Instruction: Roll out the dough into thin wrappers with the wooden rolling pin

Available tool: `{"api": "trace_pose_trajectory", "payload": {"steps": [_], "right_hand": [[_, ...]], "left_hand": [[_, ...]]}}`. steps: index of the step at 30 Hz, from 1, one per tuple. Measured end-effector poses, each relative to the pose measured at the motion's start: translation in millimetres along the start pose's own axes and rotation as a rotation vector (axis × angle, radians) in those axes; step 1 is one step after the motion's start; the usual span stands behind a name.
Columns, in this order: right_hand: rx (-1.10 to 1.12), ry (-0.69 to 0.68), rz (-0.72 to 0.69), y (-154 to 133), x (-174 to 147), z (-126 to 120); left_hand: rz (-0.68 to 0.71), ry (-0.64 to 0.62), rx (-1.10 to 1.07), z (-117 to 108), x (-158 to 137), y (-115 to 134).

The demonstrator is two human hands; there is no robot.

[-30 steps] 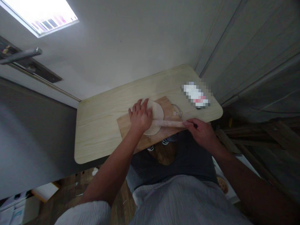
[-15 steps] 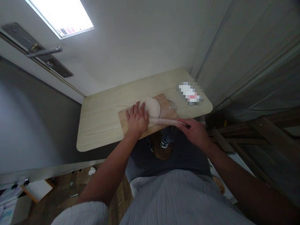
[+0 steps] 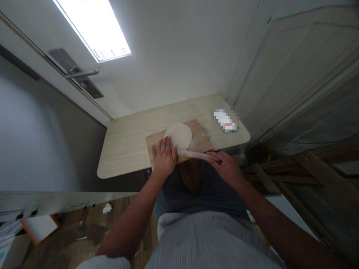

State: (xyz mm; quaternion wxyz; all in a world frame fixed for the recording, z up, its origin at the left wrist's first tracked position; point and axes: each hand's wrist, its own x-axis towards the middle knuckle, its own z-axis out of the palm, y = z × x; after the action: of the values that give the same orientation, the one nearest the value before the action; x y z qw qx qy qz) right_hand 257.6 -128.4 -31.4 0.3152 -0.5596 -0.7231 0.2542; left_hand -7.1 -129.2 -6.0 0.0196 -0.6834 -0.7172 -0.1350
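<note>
Right by my L hand (image 3: pixel 165 155), the dough (image 3: pixel 178 135) was already flat & approx. round; what was left, couldn't tell. That hand lay palm-down, unclenched, fingers extended, at the dough's near edge & the rolling pin's (image 3: pixel 193 154) L end; R hand (image 3: pixel 227 167) grasped its R end. Dough sat on the wooden board (image 3: pixel 155 143), w/ metal ring (image 3: pixel 208 132), on the table (image 3: pixel 126 144).

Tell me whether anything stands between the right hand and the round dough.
Only the rolling pin, held by the right hand, spans the gap to the dough, at its near edge; nothing else visible intervenes.
</note>
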Motion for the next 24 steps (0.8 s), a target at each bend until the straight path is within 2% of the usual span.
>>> {"api": "trace_pose_trajectory", "payload": {"steps": [5, 10, 16, 20, 24], "right_hand": [[0.096, -0.039, 0.011, -8.2, 3.4, -3.5], [0.277, -0.196, 0.220, -10.6, 17.8, -8.5], [0.372, -0.186, 0.331, 9.0, 34.8, -6.2], [0.389, -0.180, 0.413, 16.5, 42.0, -4.6], [0.379, -0.213, 0.403, 16.9, 43.2, -7.6]], "left_hand": [[-0.013, 0.024, -0.071, -2.3, -4.2, -5.0], [-0.016, 0.065, -0.242, -0.9, 17.9, -20.3], [-0.056, 0.214, -0.439, 13.2, 40.0, -33.9], [-0.060, 0.181, -0.420, 15.4, 37.0, -32.4], [-0.059, 0.153, -0.402, 12.9, 37.5, -31.1]]}}
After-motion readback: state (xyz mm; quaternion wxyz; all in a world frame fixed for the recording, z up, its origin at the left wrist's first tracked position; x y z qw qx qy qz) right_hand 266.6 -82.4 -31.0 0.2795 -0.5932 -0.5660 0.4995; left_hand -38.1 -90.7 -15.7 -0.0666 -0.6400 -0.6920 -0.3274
